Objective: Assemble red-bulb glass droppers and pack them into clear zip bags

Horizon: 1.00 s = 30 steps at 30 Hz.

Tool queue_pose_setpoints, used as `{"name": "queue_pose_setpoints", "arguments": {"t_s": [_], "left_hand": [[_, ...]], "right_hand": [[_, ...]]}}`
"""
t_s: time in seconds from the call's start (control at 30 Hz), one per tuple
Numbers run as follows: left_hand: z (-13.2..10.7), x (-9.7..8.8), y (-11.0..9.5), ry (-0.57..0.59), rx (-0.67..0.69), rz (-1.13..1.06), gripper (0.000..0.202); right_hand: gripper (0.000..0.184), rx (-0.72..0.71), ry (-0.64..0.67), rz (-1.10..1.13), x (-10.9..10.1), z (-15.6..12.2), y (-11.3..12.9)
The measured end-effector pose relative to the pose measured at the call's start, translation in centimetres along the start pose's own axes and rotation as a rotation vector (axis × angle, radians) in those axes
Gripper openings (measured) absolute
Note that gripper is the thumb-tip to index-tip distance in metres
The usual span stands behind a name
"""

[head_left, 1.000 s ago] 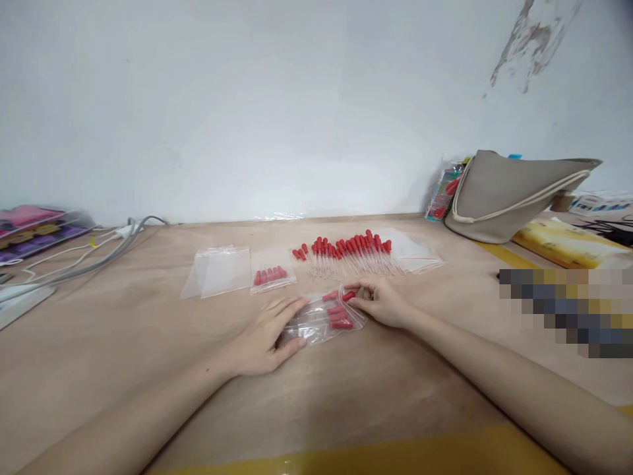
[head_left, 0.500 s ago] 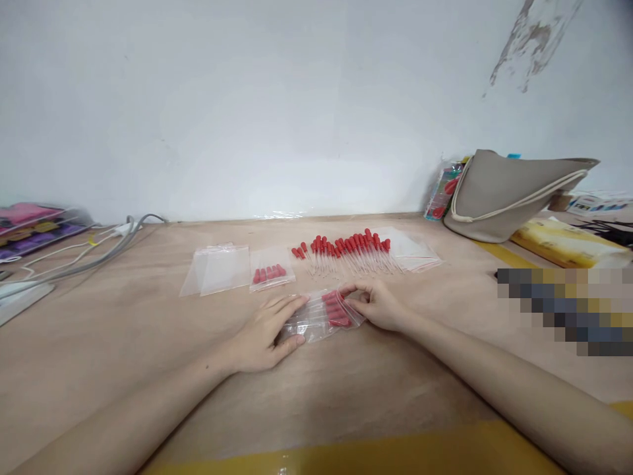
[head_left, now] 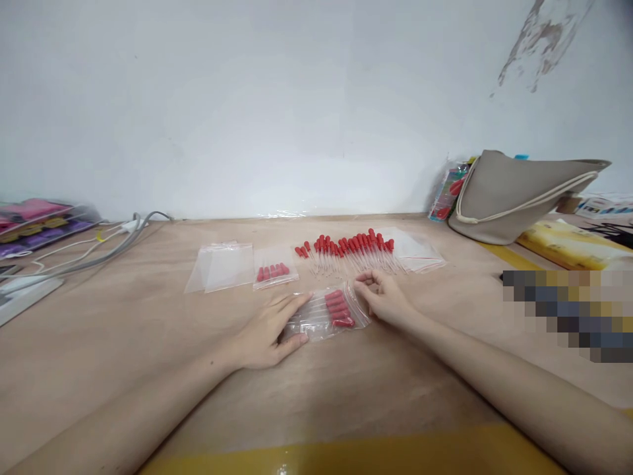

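Observation:
A clear plastic bag (head_left: 324, 316) with several red-capped droppers inside lies on the brown table (head_left: 148, 356). My left hand (head_left: 270, 330) lies flat on the bag's left end, fingers stretched out, thumb under its near edge. My right hand (head_left: 383, 297) rests just right of the bag's mouth, fingers loosely curled and apart, holding nothing that I can see. Behind it lies a row of several loose red-capped droppers (head_left: 351, 251).
A filled small bag (head_left: 273, 273) and empty clear bags (head_left: 220, 267) lie at the back left, more empty bags (head_left: 415, 254) at the back right. A grey pouch (head_left: 514, 194), a yellow pack (head_left: 568, 244), cables (head_left: 93, 254) and a wall ring the table.
My right hand pushed the last dropper fully into the bag, then drew back to the right of its mouth. The left hand stayed on the bag.

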<state>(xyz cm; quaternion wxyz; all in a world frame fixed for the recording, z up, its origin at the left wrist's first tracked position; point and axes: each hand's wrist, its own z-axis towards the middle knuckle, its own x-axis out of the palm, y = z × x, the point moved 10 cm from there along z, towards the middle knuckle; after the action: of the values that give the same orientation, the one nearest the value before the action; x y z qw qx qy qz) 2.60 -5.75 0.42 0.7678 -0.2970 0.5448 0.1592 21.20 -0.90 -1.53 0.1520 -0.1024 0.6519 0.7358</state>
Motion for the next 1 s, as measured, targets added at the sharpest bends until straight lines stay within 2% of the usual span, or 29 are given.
{"name": "queue_pose_setpoints", "arguments": {"t_s": [0.03,0.1,0.17,0.23,0.3,0.37,0.43,0.5,0.6,0.67,0.73,0.8,0.87,0.93,1.0], "left_hand": [[0.0,0.0,0.0,-0.003,0.001,-0.003,0.058],[0.0,-0.1,0.0,-0.011,0.002,-0.017,0.060],[0.0,-0.2,-0.1,-0.020,0.008,-0.048,0.064],[0.0,-0.2,-0.1,-0.025,0.016,-0.089,0.068],[-0.1,-0.2,-0.2,-0.021,0.012,-0.114,0.070],[-0.2,-0.2,-0.3,-0.014,0.003,-0.119,0.069],[-0.4,-0.4,-0.3,-0.036,-0.018,-0.110,0.065],[-0.6,-1.2,0.5,-0.109,-0.071,-0.084,0.059],[-1.1,-3.4,4.0,-0.271,-0.212,0.023,0.053],[-1.8,-5.2,7.6,-0.374,-0.334,0.161,0.052],[-2.8,-6.9,11.6,-0.438,-0.477,0.294,0.051],[-3.7,-7.6,15.3,-0.426,-0.618,0.373,0.051],[-4.6,-7.5,18.1,-0.353,-0.757,0.389,0.056],[-5.2,-6.8,19.6,-0.250,-0.853,0.372,0.063],[-5.5,-6.3,20.1,-0.183,-0.888,0.358,0.067]], "right_hand": [[0.024,0.055,-0.008,-0.044,-0.2,0.1,-0.4],[0.032,0.136,0.100,-0.116,0.6,0.1,-1.0],[0.036,0.114,0.240,-0.136,1.9,-0.1,-0.8],[0.034,0.063,0.320,-0.097,2.8,-0.4,-0.4],[0.030,0.082,0.385,-0.021,3.4,-0.7,-0.6],[0.025,0.161,0.451,0.094,3.8,-1.0,-1.2],[0.018,0.243,0.491,0.300,3.8,-1.1,-1.5],[0.014,0.291,0.492,0.529,3.2,-0.8,-1.1],[0.012,0.276,0.434,0.702,1.6,0.3,0.1],[0.013,0.231,0.362,0.756,0.9,1.3,1.2],[0.013,0.187,0.302,0.823,1.4,2.3,2.4],[0.011,0.165,0.267,0.885,3.4,3.3,3.5],[0.010,0.168,0.225,0.937,6.4,4.3,4.2],[0.010,0.164,0.153,0.946,9.5,5.5,4.6],[0.013,0.120,0.052,0.858,12.1,6.5,5.2]]}}
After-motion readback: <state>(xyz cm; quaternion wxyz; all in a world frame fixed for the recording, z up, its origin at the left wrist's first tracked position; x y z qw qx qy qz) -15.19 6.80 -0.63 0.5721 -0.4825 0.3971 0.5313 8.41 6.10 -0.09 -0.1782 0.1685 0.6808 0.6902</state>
